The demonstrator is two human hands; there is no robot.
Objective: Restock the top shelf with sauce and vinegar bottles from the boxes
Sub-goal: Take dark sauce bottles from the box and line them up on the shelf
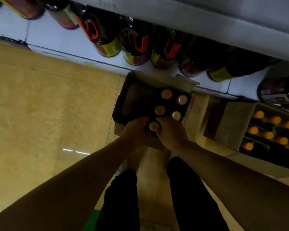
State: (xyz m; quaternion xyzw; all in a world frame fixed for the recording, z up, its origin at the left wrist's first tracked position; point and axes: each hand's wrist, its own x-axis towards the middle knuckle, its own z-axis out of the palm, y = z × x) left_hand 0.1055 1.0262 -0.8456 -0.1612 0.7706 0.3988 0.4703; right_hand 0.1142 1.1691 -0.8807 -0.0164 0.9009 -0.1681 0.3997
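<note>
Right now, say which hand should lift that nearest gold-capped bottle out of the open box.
Probably right: the right hand already curls against the nearest bottle, its fingers by the cap; the left hand only flanks its other side.

- The scene is dim, with a warm yellow cast.
- Pale streaks of glare lie on the glossy floor (pixel 40 100) at centre left.
- The forearms and dark trousers (pixel 190 194) sink into near-black shadow.
- The shelf bottles (pixel 137 45) along the top are smeared by blur, their labels unreadable.
- Wide-angle distortion bends the shelf edge (pixel 90 59) and stretches the arms toward the lower corners.
- The gold caps (pixel 166 93) catch soft highlights.
</note>
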